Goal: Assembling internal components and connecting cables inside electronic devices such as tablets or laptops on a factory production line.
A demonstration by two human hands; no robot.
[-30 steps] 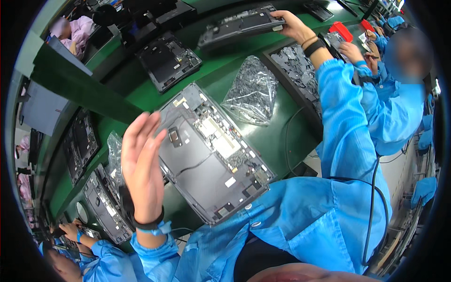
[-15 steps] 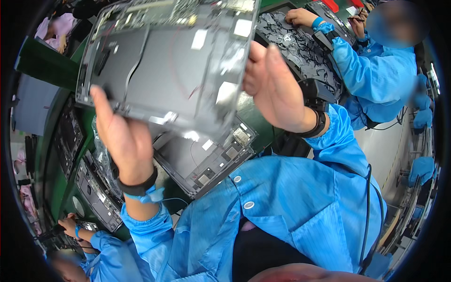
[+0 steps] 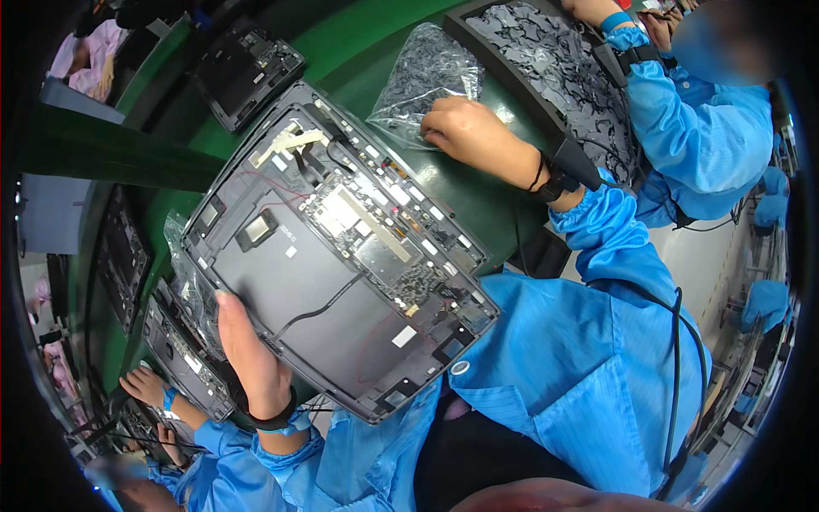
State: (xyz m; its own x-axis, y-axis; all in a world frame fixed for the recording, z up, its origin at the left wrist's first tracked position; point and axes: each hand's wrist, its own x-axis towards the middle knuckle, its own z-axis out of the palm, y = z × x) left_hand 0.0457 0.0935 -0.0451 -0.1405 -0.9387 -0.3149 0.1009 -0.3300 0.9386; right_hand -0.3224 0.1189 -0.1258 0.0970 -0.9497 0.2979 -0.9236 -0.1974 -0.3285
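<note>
Nearest, at about seven o'clock, the left hand grips the near-left edge of an opened laptop base, fingers closed on that rim (the fingertips are hidden beneath it), and the base lies face-up on the green work surface in the middle of the view, its circuit board and black cable exposed. Farther out, at about one o'clock, the right hand rests with fingers curled on a clear plastic bag of small parts, just beside the base's far corner. Beyond it, at two o'clock, a dark tray of black pieces sits before a co-worker's blue sleeve.
</note>
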